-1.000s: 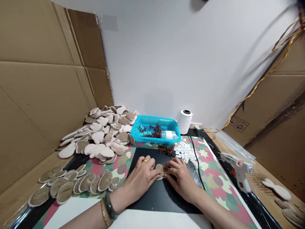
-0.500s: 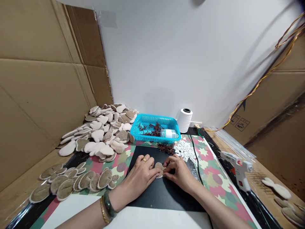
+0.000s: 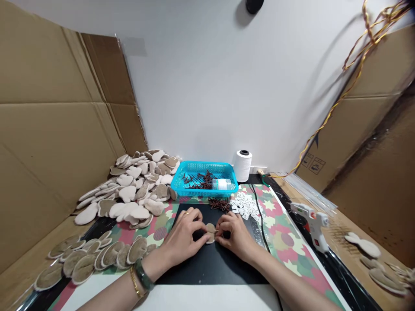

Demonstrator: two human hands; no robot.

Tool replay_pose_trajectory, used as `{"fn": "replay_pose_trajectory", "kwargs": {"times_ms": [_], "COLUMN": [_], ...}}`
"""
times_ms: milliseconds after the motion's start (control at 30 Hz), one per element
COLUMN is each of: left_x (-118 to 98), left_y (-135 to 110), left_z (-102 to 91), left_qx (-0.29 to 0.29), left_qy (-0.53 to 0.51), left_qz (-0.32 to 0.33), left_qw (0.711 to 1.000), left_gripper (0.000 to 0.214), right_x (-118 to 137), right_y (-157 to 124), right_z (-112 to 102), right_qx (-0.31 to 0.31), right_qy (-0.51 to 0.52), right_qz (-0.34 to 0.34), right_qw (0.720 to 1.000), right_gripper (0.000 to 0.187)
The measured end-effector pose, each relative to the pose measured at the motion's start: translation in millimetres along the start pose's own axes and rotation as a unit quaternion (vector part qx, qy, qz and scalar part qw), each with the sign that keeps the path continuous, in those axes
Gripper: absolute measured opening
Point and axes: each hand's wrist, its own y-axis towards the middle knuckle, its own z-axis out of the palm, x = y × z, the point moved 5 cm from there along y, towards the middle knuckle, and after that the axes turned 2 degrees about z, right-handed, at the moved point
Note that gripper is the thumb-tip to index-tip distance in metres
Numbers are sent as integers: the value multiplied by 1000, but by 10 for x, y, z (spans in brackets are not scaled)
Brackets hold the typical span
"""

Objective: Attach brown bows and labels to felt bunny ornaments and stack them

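Observation:
A small brown plush piece with a pale edge and a rounded, narrow-waisted outline lies on the black mat. My left hand has its thumb and fingertips closed at the piece's left edge. On the opposite side, my right hand pinches the right edge between thumb and bent fingers. Fingertips cover both side edges of the piece. Just beyond the hands are a clump of dark brown twig-like bits and a pile of small white cut-outs.
A blue basket holds brown bits and a clear container. Beside it stands a white thread cone. Many plush pieces are heaped at left, with more in rows nearer. A glue gun and black cable are at right.
The camera view has tilted up and turned slightly right. My left fingers have bent more, from lying flatter beside the plush piece to a pinch at its edge. My right hand stays on the piece.

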Motion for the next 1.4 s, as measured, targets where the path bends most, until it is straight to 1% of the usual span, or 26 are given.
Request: {"fn": "replay_pose_trajectory", "kwargs": {"times_ms": [100,167,267,367,467,567,667,767,867,933,967,1033,1067,1100,1167,1233,1300,1400], "left_x": [-104,-112,-53,1,44,61,72,78,60,37,24,-2,-12,-16,-9,11,33,63], "left_y": [173,255,294,261,221,200,185,164,150,148,150,156,160,165,173,176,173,164], "left_z": [44,95,154,206,246,294,337,365,364,351,343,336,340,349,379,412,438,457], "left_qx": [57,94,109,108,92,80,63,44,31,24,21,16,17,20,33,47,56,53], "left_qy": [-87,-98,-95,-112,-121,-138,-151,-138,-113,-93,-80,-54,-42,-33,-18,-5,0,-11], "left_qz": [-2,-24,-63,-76,-96,-110,-113,-109,-99,-96,-92,-81,-74,-68,-60,-52,-45,-42], "left_qw": [995,990,987,985,984,981,980,983,988,991,992,995,996,997,997,998,997,998], "left_gripper": [25,25,20,18,18,17,15,15,14,14,14,15,16,17,18,18,18,18], "right_x": [9,13,6,-4,4,13,15,12,-22,-120,-205,-411,-507,-584,-690,-744,-765,-766], "right_y": [1,-3,-13,-20,-21,-18,-30,-64,-77,-36,0,90,148,213,343,435,480,481], "right_z": [-8,-5,11,19,10,20,71,111,34,-124,-227,-425,-491,-530,-531,-476,-407,-345], "right_qx": [2,0,-6,-7,-7,-13,-33,-59,-78,-110,-138,-196,-207,-206,-186,-172,-168,-173], "right_qy": [-14,-20,-27,-26,-21,-19,-20,-12,43,102,120,121,110,101,92,91,90,95], "right_qz": [0,-4,-12,-13,-12,-9,-9,-9,-9,20,53,139,175,196,212,211,210,207], "right_qw": [1000,1000,1000,1000,1000,1000,999,998,996,988,982,963,956,953,955,958,959,958], "right_gripper": [18,18,19,18,18,22,25,26,20,9,7,16,16,14,15,17,14,9]}}
